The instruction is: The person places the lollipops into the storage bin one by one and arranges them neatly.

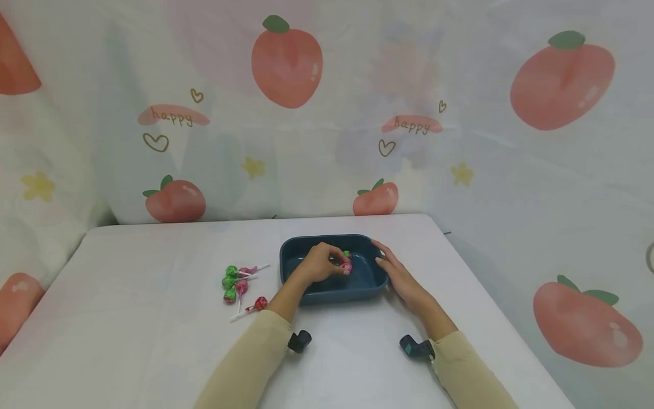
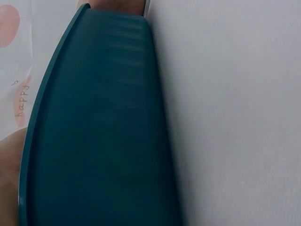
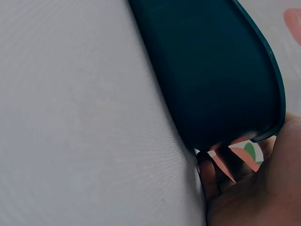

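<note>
A dark teal rectangular dish (image 1: 365, 292) stands on the white table. Reaching in over its near rim, my left hand (image 1: 321, 263) pinches a lollipop with a pink wrapper (image 1: 347, 266) between thumb and fingertips. Just behind it in the dish shows a lollipop with a green wrapper (image 1: 347, 253). My right hand (image 1: 403, 279) holds the dish at its right end; in the right wrist view its bent fingers (image 3: 209, 176) meet the outer end wall. The left wrist view is filled mostly by the dish's long outer side (image 2: 103, 122), with part of the left hand at the left edge.
Left of the dish lies a loose group of several lollipops, among them a green one (image 1: 230, 296), a pink one (image 1: 242, 286) and a red one (image 1: 260, 303), their white sticks pointing various ways. A fruit-printed cloth (image 1: 327, 170) hangs behind the table.
</note>
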The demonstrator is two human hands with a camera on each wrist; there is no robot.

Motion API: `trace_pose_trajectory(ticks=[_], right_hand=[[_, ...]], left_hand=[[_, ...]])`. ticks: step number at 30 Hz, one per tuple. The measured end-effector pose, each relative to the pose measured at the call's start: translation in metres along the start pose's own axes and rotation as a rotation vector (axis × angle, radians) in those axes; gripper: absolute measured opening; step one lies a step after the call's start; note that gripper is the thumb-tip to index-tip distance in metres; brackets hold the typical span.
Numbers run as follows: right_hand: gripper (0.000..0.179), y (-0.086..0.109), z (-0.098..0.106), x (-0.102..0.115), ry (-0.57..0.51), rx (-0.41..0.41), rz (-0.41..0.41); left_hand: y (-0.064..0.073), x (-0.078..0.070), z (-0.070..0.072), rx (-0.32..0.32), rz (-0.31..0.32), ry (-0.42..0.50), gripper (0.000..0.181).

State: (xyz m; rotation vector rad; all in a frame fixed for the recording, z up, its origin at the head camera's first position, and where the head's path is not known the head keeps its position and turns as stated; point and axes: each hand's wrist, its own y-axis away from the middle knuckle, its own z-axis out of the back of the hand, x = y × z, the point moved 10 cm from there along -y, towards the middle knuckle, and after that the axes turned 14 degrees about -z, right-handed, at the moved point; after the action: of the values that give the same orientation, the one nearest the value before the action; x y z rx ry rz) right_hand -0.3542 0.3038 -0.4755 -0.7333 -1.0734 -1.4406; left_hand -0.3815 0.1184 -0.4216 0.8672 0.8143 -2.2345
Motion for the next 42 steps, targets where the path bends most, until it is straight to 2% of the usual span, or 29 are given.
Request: trace_pose_trajectory(ticks=[14,20,24,35,42], right_hand=[[0.052,0.002,-0.001,0.006,0.006,-0.002,-0.003],[0.051,0.001,0.0,0.003,-0.006,0.001,-0.006],[0.051,0.002,0.001,0.001,-0.008,0.002,0.0],[0.053,0.002,-0.001,-0.002,0.003,-0.001,-0.029],[0.052,-0.001,0.0,0.0,0.008,-0.001,-0.006]], left_hand=[[-0.006,0.005,-0.013,-0.009,0.042,-0.023,0.016],[-0.008,0.01,-0.016,-0.008,0.061,-0.063,0.014],[-0.007,0.011,-0.018,-0.008,0.07,-0.058,0.014],[-0.002,0.011,-0.015,-0.043,0.126,-0.069,0.013],[-0.002,0.011,-0.011,-0.066,0.148,-0.097,0.013]])
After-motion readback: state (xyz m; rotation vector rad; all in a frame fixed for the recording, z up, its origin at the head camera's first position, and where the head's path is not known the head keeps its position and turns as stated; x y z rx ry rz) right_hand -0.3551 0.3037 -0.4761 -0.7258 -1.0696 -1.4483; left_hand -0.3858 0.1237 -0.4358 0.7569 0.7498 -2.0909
